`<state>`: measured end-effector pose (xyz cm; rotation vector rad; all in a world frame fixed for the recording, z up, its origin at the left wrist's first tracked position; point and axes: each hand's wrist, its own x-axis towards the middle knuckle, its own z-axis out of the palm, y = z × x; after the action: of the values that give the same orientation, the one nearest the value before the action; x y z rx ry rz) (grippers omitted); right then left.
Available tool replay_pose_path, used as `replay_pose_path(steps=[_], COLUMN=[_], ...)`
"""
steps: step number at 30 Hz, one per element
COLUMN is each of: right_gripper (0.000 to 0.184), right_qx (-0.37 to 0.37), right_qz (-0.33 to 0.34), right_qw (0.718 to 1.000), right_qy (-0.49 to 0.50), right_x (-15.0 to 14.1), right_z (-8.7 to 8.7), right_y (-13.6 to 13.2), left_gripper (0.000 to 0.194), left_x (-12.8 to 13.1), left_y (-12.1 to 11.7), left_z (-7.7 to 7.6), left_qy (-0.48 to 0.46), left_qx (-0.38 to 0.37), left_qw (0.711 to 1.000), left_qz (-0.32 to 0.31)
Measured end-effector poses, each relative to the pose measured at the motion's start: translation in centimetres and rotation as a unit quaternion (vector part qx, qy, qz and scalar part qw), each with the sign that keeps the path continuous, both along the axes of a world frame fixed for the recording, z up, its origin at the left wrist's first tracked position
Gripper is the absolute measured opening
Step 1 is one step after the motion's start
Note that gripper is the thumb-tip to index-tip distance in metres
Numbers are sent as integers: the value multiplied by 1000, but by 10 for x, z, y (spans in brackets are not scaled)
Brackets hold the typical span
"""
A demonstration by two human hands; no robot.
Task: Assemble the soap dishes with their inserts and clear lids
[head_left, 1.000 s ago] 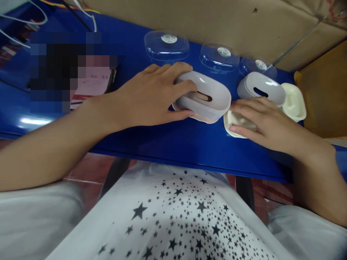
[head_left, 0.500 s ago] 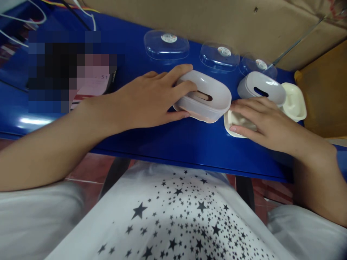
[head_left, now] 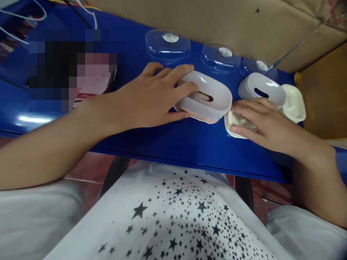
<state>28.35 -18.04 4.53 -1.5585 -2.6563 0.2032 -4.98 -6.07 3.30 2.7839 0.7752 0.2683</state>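
Observation:
My left hand (head_left: pixel 162 92) grips the left end of a pale, oval soap dish body (head_left: pixel 217 90), thumb against its near wall and fingers over the rim. Through the long slot in its floor a peach-coloured surface shows, and a matching wavy edge peeks out underneath. Just to the right, my right hand (head_left: pixel 260 117) lies over a cream soap dish base (head_left: pixel 230 124), fingers curled across it and thumb at its front. Most of that base is hidden by the hand. Behind my right hand sits a second slotted, pale soap dish body (head_left: pixel 249 88).
Three clear lids (head_left: pixel 168 48) with round stickers lie along the back of the blue table (head_left: pixel 162 144). Another cream base (head_left: pixel 295 103) stands at the right, by a brown cardboard box (head_left: pixel 325 90). A dark, partly blurred-out object (head_left: pixel 92 83) and cables lie at the left.
Both hands and the soap dish parts hold nearly the same positions. The left hand's fingers behind the front ones have lifted slightly; the view has shifted a little.

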Motion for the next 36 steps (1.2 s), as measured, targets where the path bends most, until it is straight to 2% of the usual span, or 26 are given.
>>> replay_pose_path(steps=[4, 6, 10, 16, 20, 24, 28, 32, 36], right_gripper=[94, 105, 102, 114, 102, 94, 91, 90, 91], right_qx=[-46, -68, -69, -105, -105, -109, -58, -33, -32], right_qz=[-19, -22, -23, -47, -57, -55, -67, -64, -72], right_qw=[999, 997, 997, 993, 993, 992, 993, 993, 992], right_qy=[-15, -20, -13, -18, -14, 39, 77, 89, 101], right_x=[13, 19, 23, 46, 64, 54, 35, 28, 30], right_z=[-6, -9, -8, -8, -3, 15, 28, 27, 20], right_y=[-3, -4, -3, -5, -5, -5, -7, -8, -5], left_gripper=[62, 59, 52, 54, 61, 69, 63, 58, 40], left_x=[6, 8, 9, 8, 4, 1, 2, 5, 4], left_y=[-1, -3, -3, -3, 1, 6, 5, 2, 2], left_z=[-1, -2, -3, 0, 1, -1, 0, 0, -1], left_qy=[-14, -8, -9, -6, -14, -44, -48, -55, -46], left_qx=[53, 73, 92, 71, 42, 8, -12, -4, 16], left_qw=[998, 997, 995, 997, 999, 998, 998, 997, 997], left_qz=[-17, -25, -36, -29, -27, -36, -47, -51, -58])
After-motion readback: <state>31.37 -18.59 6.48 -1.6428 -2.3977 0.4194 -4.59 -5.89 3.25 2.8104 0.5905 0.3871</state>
